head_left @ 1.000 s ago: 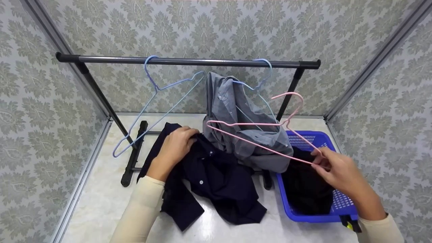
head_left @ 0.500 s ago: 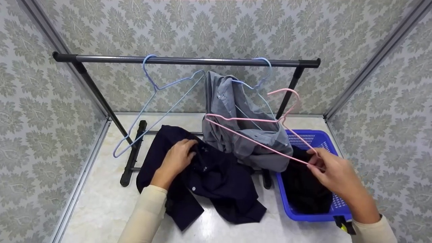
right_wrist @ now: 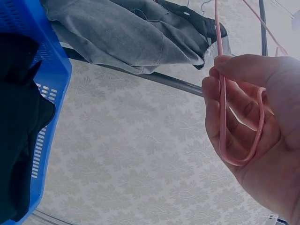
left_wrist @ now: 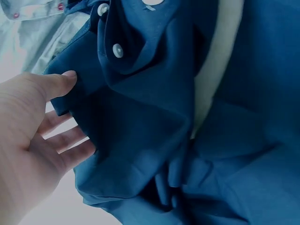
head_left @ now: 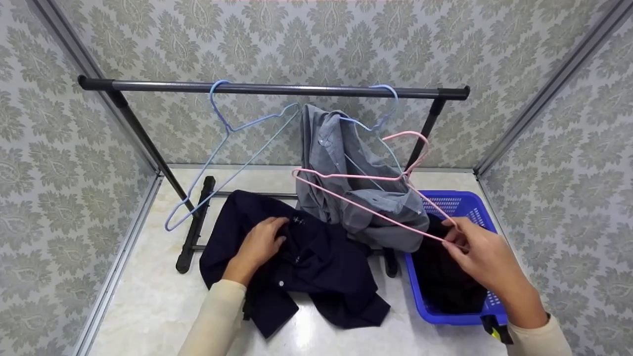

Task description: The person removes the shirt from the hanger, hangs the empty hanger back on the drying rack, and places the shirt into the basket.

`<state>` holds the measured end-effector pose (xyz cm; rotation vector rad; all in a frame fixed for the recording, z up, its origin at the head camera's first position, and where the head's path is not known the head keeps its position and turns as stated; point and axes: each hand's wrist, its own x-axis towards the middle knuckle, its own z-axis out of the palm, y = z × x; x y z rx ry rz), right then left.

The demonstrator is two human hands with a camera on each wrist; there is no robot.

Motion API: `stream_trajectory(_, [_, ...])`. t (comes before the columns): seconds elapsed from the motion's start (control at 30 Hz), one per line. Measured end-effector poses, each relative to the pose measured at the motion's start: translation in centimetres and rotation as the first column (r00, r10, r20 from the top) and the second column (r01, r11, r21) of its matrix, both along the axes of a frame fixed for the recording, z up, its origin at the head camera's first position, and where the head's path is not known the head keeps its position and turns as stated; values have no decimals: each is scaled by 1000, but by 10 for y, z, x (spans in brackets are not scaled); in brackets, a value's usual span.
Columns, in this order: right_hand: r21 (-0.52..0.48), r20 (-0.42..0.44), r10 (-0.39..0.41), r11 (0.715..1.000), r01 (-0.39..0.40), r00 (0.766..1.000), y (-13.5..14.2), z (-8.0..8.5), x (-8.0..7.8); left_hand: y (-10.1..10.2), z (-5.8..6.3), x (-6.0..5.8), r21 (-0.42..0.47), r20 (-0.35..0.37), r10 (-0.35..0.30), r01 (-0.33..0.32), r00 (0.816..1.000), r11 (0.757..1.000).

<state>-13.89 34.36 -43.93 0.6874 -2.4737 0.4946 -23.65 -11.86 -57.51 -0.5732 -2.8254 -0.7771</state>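
Observation:
A dark navy shirt (head_left: 326, 262) with white buttons lies crumpled on the floor. My left hand (head_left: 259, 244) pinches an edge of it; in the left wrist view the thumb (left_wrist: 63, 83) is on top of the cloth and the other fingers go behind it. Raised over the blue basket's near side, my right hand (head_left: 477, 252) grips one end of a pink clothes hanger (head_left: 366, 177). The hanger's hook points up and its far end reaches in front of a grey shirt (head_left: 321, 148). In the right wrist view, fingers curl round the hanger's bent corner (right_wrist: 236, 161).
A black garment rack (head_left: 296, 89) spans the back. A bare blue hanger (head_left: 257, 121) hangs at its left; the grey shirt hangs from another blue hanger (head_left: 393, 106) at right. A blue basket (head_left: 418, 296) with dark clothing (head_left: 445, 282) stands at right. Patterned walls enclose the space.
My left hand has come down and nearer with the shirt's edge, so the cloth lies lower and flatter. My right hand has shifted the pink hanger slightly left.

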Motion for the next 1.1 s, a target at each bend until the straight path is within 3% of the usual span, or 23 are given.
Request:
stream_trajectory(0.2, [20,12,-39,999,38,999,-5,-3,0,-1,1,5,-48,42,45,-43,998,998])
stream_trajectory(0.43, [-5,17,-37,999,37,999,-12,-7,-1,-4,27,9,-22,-90,61,-63,994,998])
stream_trajectory(0.6, [-12,18,-30,999,31,999,-16,-8,-1,-6,57,17,0,-228,48,-49,972,999])
stream_trajectory(0.8, [7,9,-34,999,34,999,-19,-8,-2,-8,102,25,5,-402,14,-13,915,1000])
stream_trajectory(1.1, [-2,-21,-2,1000,2,1000,-23,-3,-5,-18,168,37,-23,-533,-40,32,845,999])
